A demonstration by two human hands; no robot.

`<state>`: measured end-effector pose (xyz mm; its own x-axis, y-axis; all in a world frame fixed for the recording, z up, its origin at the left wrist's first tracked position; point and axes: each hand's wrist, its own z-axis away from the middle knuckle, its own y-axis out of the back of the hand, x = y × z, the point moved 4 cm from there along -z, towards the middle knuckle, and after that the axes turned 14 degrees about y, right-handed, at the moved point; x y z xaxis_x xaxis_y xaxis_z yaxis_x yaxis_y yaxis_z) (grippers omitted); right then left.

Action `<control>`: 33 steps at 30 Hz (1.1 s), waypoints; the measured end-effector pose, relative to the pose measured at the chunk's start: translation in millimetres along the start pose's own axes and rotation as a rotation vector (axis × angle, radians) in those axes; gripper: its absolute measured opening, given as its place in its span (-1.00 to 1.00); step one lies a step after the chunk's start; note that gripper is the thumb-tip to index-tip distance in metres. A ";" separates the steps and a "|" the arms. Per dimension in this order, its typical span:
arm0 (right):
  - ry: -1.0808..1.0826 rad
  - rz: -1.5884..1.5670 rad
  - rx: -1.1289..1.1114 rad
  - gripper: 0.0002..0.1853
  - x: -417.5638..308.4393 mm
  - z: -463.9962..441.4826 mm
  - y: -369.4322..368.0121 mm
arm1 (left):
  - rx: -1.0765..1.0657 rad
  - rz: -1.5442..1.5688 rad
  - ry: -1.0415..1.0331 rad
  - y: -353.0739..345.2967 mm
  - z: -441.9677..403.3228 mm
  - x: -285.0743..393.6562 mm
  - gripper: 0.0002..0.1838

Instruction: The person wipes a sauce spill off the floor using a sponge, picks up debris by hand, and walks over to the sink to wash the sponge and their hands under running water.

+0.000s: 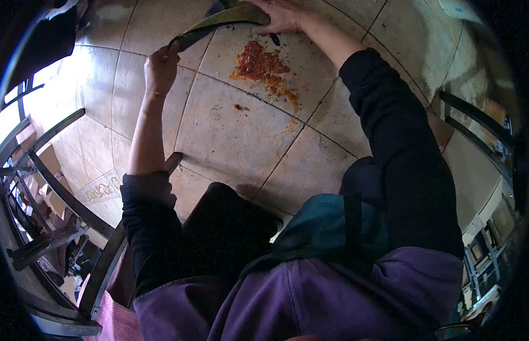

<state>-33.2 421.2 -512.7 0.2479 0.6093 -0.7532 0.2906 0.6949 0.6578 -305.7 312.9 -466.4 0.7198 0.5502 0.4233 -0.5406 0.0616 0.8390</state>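
Both my hands hold a curved, bendy strip (210, 27), olive on one face and black along its lower side; its exact kind I cannot make out. My left hand (161, 69) is closed on its left end. At the other end, my right hand (279, 16) grips with the thumb below and the fingers over the top, partly cut off by the frame. Under the strip, a wet red-orange spill (260, 63) is smeared over the tiled floor (236, 133). One small red bit (239, 107) lies apart from it, and dark crumbs are scattered around.
At the left stands a dark chair frame (62, 133), with boxes and clutter behind. More dark furniture bars (475, 113) and a box (472, 187) are at the right. My knees and a teal cloth (321, 224) are below.
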 end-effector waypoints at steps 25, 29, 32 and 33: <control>0.055 -0.040 -0.276 -0.72 -33.9 19.7 0.1 | 0.040 -0.232 -0.673 -20.6 52.5 -34.3 -0.84; -0.008 -0.095 -0.333 -0.71 -37.7 34.0 -31.6 | -0.200 -0.337 -0.681 -35.8 103.1 -25.3 -0.85; 0.008 0.233 -0.510 -0.84 -71.1 49.8 -31.3 | -0.236 -0.392 -0.750 -52.6 125.8 -16.3 -0.77; 0.006 0.235 -0.510 -0.84 -77.9 50.2 -30.3 | -0.281 -0.335 -0.754 -48.4 135.0 -5.8 -0.73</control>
<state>-15.0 333.5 -474.2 0.2459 0.7713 -0.5870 -0.2558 0.6358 0.7282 -224.9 194.3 -463.2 0.9028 -0.2257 0.3661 -0.2646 0.3795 0.8865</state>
